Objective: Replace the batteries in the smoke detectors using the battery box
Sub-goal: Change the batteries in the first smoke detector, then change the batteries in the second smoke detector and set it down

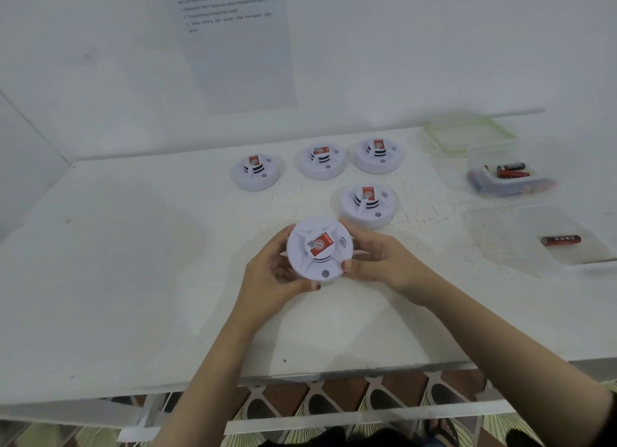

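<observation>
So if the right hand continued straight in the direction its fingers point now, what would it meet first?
The right hand points left, its fingers already on the held smoke detector. That detector comes first; beyond it is the left hand, probably at similar depth.

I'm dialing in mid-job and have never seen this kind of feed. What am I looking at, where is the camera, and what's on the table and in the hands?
There is no machine here: a person works with two bare hands. The single picture comes from a wide-angle camera on that person's head, looking forward and down, so the arms enter from the bottom.

The left hand and right hand together hold one round white smoke detector, red label facing up, just above the white table.

Four more smoke detectors rest on the table behind it. To the right sits a clear battery box with several batteries inside, its green-rimmed lid lying behind it. Nearer, a single red battery lies in what looks like a second clear tray. A printed sheet hangs on the wall; its text is too blurred to read.
</observation>
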Demonstrator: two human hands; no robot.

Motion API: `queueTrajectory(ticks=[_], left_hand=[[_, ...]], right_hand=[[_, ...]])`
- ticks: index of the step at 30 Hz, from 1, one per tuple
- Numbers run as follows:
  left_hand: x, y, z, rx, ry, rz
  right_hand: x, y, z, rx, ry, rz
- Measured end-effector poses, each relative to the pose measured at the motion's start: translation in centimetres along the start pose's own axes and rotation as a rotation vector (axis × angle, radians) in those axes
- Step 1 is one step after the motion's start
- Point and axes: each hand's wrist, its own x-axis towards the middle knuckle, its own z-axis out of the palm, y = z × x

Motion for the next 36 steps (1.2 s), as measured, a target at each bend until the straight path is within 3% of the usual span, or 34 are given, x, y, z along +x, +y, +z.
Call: queueTrajectory(ticks=[5,14,26,29,31,34,36], left_hand=[[1.9,0.1,-3.1,0.081,0.063,0.014],[4.6,-1.1,-6.8,0.1,0.021,-0.054],[4.6,-1.5,-7.3,0.257,-0.024,-0.084],[4.0,-1.5,-6.8,0.319,0.029,-0.033],[3.3,-1.9,-6.0,0.483,0.17,-0.016],[1.8,-2.0,-3.9,0.7,0.343,0.177],[1.0,-1.5,-2.2,0.722,0.329,0.368]], right_hand=[[3.7,-1.1,1.9,-0.038,0.031,-0.113],[9.3,-0.8,3.6,-0.128,0.068,-0.08],[9.6,-0.6,3.1,-0.555,0.091,-0.117],[8.4,-0.7,1.6,-0.773,0.326,-0.207],[8.0,-0.5,0.0,-0.983,0.465,-0.274],[7.5,-0.7,-2.3,-1.257,0.486,-0.024],[7.1,-0.8,-3.5,-1.29,0.432,0.102]])
